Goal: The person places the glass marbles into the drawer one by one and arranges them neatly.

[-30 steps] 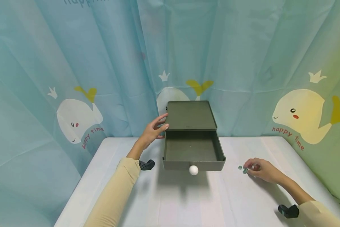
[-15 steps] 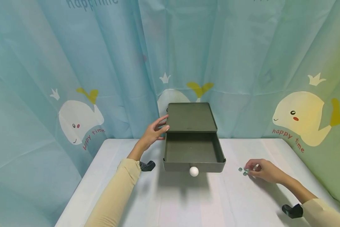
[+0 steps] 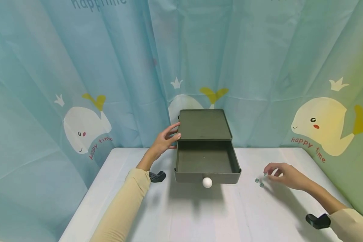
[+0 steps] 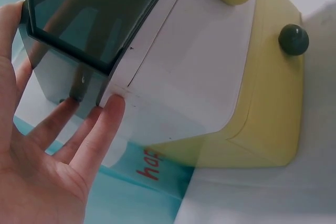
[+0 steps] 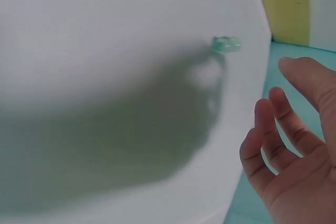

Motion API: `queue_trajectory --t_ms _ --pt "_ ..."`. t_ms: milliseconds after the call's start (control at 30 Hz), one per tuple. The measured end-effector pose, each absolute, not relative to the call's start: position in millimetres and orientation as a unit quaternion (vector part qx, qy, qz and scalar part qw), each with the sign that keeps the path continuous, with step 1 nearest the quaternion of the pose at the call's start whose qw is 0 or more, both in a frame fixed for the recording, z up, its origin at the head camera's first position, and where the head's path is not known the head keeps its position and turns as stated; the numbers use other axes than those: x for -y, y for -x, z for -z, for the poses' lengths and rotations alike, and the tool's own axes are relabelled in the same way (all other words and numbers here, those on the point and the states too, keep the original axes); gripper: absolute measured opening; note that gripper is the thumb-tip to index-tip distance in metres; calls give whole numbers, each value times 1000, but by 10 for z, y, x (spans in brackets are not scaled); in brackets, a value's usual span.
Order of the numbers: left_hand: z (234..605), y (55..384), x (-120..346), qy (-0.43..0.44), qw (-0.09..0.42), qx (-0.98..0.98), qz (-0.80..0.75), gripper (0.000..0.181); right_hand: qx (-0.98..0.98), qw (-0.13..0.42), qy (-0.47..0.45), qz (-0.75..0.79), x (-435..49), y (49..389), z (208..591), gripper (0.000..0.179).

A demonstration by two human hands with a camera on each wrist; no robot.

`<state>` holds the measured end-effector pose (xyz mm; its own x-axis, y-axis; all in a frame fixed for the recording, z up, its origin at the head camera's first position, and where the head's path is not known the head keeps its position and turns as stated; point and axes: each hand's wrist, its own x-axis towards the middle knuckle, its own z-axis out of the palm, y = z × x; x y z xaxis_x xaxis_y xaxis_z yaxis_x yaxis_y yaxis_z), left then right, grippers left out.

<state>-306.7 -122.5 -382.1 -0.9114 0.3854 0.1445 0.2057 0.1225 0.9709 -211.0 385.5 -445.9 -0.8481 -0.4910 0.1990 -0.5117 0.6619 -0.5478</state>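
Lifted right grip [image 3: 287, 175] off counter [image 3: 199, 216], right of drawer box [image 3: 204, 124], pinching a green bead [image 3: 265, 174], probably light, hard and slippery, so best held across its edges, with left grip [image 3: 161, 142] spread against drawer box's left side.

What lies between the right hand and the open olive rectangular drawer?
In the head view, two small round green pieces lie on the white table between the drawer and the right hand.
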Motion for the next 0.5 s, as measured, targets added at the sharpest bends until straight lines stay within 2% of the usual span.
queue_trajectory --t_ms 500 --pt "3827 3071 1232 -199 72 -744 -634 58 909 64 -253 -325 -3774 2126 4060 19"
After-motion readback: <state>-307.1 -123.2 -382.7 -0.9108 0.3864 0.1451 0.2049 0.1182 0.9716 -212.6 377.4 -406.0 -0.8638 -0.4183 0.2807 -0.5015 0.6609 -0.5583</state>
